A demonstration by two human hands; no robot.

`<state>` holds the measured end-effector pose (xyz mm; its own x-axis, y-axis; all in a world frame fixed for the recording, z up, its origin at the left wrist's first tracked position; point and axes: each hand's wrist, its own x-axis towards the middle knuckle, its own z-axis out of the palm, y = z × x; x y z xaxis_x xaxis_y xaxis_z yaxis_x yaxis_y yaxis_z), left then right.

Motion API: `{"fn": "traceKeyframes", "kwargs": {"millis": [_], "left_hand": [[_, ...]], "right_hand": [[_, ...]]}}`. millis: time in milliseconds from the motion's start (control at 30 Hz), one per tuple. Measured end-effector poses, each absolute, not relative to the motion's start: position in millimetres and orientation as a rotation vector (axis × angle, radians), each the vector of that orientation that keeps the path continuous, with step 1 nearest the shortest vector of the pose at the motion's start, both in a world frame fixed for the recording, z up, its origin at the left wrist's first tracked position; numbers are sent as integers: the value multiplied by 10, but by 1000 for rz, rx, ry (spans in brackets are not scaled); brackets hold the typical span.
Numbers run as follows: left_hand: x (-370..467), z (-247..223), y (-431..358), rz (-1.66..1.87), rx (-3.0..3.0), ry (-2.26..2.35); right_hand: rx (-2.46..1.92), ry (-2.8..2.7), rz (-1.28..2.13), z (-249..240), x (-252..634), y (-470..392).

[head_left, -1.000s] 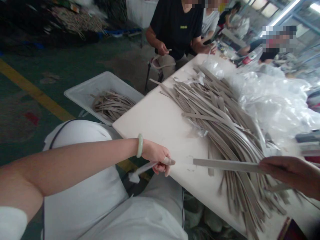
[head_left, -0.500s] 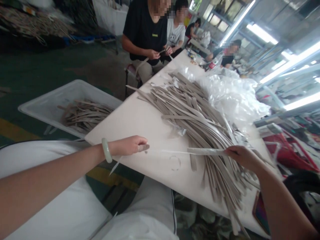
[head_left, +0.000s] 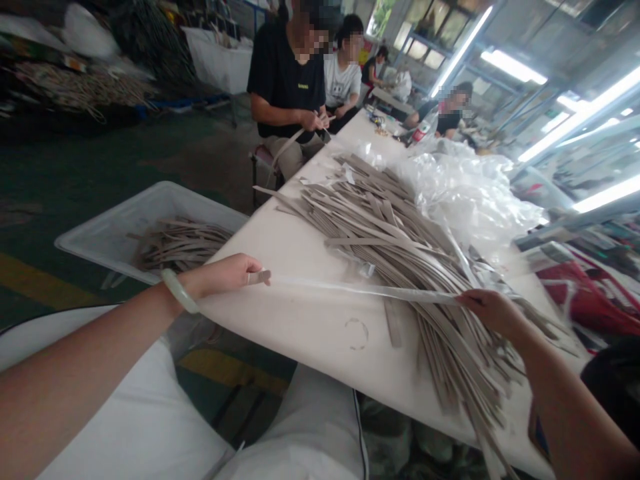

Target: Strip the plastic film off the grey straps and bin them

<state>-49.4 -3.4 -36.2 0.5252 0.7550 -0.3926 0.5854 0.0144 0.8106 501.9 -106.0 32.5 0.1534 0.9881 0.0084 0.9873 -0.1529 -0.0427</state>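
Note:
Between my hands stretches a thin, translucent whitish strip, roughly level above the table. My right hand pinches its right end, over the pile of grey-beige flat strips. At the other side, my left hand is closed near the table's left edge; a short grey-brown tip shows at its thumb. The whitish strip fades with blur close to those fingers, so its exact hold there is hard to see. A pale green bangle circles my left wrist.
A white table lies in front of me. Left of it, a white plastic bin holds more strips. Clear plastic bags heap behind the pile. A co-worker in a black shirt sits beyond, handling a strip; other people sit farther back.
My left hand has moved left and slightly up, away from my right hand, which stays nearly in place. The whitish strip now spans farther left; the tail below my left hand no longer shows.

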Motion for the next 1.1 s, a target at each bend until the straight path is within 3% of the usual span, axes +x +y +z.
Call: {"fn": "traceKeyframes", "kwargs": {"millis": [233,400,533,633,733,800,933,1100], "left_hand": [[-473,-412,-83,373,1572,1300],[-572,-426,-14,428,2210,1175],[-675,-443,94,488,2616,1252],[-544,-324,95,682,2613,1410],[-153,-131,-106,776,2486,1267],[186,-44,-286,658,2384,1015],[666,20,-463,95,2157,531],[465,79,-229,-197,2111,480]], "right_hand": [[-2347,-2018,248,235,5216,-1161],[-2330,-2029,354,221,5165,-1195],[-2246,-2103,464,313,4867,-1190],[-2168,-2150,517,408,4493,-1188],[-2012,-2267,541,498,3957,-1218],[-1878,-2358,521,534,3552,-1237],[-1748,-2372,468,519,2935,-1235],[-1724,-2410,766,427,3002,-1205]]}}
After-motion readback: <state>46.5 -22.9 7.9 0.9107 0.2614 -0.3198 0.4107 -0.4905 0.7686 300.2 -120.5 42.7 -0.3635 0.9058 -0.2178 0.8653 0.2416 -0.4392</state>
